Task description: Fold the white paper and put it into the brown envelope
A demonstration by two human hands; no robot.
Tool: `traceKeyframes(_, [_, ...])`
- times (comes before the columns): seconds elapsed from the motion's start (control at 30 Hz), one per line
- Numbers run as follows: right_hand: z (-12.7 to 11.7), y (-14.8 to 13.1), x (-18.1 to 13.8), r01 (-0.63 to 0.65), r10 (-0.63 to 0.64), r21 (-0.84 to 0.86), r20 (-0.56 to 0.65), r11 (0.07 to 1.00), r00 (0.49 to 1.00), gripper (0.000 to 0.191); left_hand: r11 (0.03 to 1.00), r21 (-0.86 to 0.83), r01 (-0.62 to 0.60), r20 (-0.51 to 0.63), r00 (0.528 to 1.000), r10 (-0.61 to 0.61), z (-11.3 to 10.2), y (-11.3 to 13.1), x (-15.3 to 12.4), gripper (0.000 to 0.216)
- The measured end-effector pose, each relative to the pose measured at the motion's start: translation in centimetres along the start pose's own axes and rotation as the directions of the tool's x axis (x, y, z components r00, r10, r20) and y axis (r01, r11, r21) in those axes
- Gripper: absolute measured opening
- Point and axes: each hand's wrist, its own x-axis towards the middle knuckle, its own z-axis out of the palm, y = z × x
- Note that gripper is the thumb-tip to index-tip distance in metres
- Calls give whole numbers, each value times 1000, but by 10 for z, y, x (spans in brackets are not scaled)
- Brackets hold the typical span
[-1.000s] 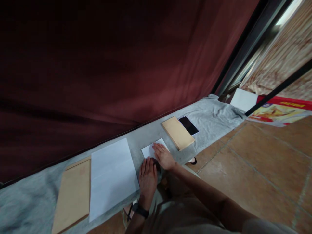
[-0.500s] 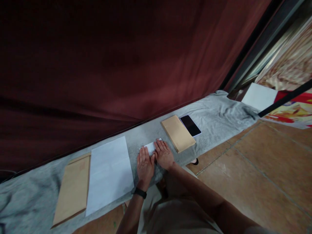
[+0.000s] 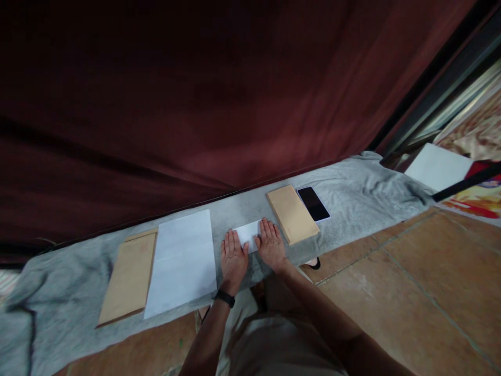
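A small folded white paper (image 3: pixel 247 233) lies on the grey cloth (image 3: pixel 348 193) in front of me. My left hand (image 3: pixel 233 257) rests flat on its left part, fingers stretched out, a black band on the wrist. My right hand (image 3: pixel 271 244) lies flat on its right part, fingers also stretched out. Neither hand grips anything. Most of the paper is covered by the two hands.
Left of my hands lie a large white sheet (image 3: pixel 181 261) and a brown envelope (image 3: pixel 129 275). To the right are another brown envelope (image 3: pixel 292 213) and a black phone (image 3: pixel 313 203). A dark red curtain hangs behind. Tiled floor lies to the right.
My left hand moved up from the cloth's front edge onto the folded paper beside my right hand. The view has swung a little to the left.
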Motion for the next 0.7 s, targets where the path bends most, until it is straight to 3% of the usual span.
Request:
traceKeyframes(0.23, [2, 2, -1, 35, -35, -10, -43, 999, 998, 61, 994, 4, -105, 101, 989, 104, -21, 7, -42, 54])
traceKeyframes(0.33, [-3, 1, 2, 23, -23, -23, -6, 999, 1000, 60, 991, 16, -130, 129, 984, 127, -25, 9, -54, 56])
traceKeyframes(0.43, [-12, -6, 0, 37, -35, -38, 59, 999, 998, 59, 991, 33, -133, 131, 983, 128, -26, 9, -56, 58])
traceKeyframes(0.6, [-21, -21, -27, 230, -232, 32, 163, 973, 959, 50, 989, 32, -148, 150, 978, 141, -26, 9, -55, 57])
traceKeyframes(0.7, [-24, -18, -45, 217, -218, 29, 164, 976, 962, 47, 991, 22, -131, 145, 981, 126, -26, 9, -58, 59])
